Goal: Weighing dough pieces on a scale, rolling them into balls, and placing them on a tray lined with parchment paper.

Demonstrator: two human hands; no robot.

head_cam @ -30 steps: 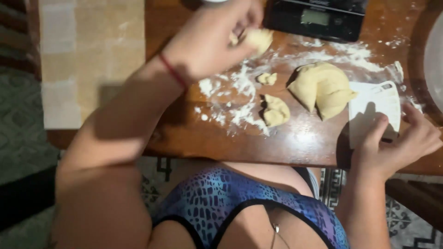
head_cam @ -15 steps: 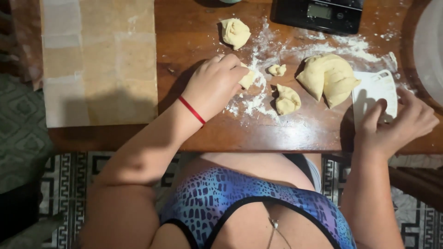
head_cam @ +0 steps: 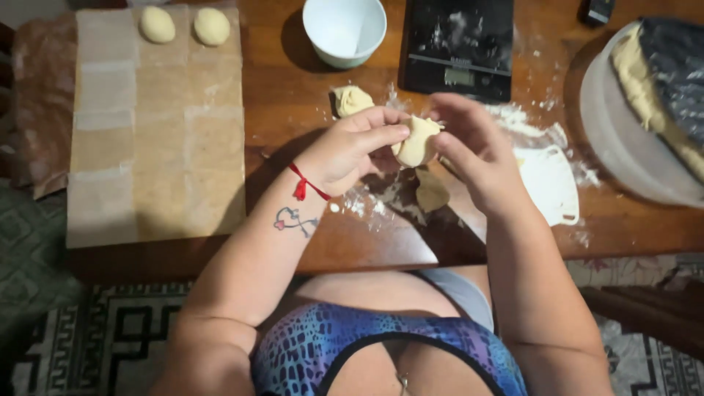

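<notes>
We see both hands raised together over the wooden table (head_cam: 323,249), pinching one small dough piece (head_cam: 416,141) between them. Left hand (head_cam: 350,150) grips it from the left side, fingertips (head_cam: 396,132) on the dough; right hand (head_cam: 469,150) grips from the right, fingers curled over the top and side. So both hands are closed on the same dough piece, held above the table, in front of the scale (head_cam: 458,45).

We note a red string (head_cam: 302,185) on the left wrist and a small tattoo (head_cam: 292,218) on the forearm.

Under the hands: scattered flour (head_cam: 364,202) and a flat dough scrap (head_cam: 431,192) on the table. Another dough lump (head_cam: 352,100) lies just left of the scale, near the white bowl (head_cam: 345,29). A white scraper (head_cam: 548,183) lies to the right of the hands, on the table, untouched.

Far right: a round tub (head_cam: 623,158) with a big dough mass (head_cam: 636,66), partly covered by a dark cloth (head_cam: 678,66).

Left: a board (head_cam: 154,147) lined with paper squares, two dough balls (head_cam: 185,26) at its top edge, side by side, not touching.

We see patterned rug (head_cam: 88,330) below the table edge.
</notes>
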